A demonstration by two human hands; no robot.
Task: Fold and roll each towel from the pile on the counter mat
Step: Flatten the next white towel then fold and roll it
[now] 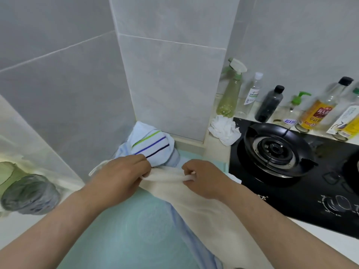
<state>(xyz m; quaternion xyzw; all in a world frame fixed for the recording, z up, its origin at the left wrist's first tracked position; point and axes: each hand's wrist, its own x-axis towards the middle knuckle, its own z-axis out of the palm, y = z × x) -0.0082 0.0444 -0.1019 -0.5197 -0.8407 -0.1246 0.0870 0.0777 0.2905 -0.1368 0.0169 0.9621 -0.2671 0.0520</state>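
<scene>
Both hands pinch cream towel edge over mat

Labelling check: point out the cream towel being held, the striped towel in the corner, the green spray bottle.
Cream cloth towel [194, 210], head view, draped middle part.
White towel with green, blue and dark stripes [151, 144], head view, striped top face.
Pale green plastic spray bottle [230, 98], head view, its body.

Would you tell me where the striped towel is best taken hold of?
Pinch the striped towel at its raised top fold from above and the near side: walls close its back and left, and it lies topmost on the pile. The left hand and right hand pinch the cream towel.
</scene>
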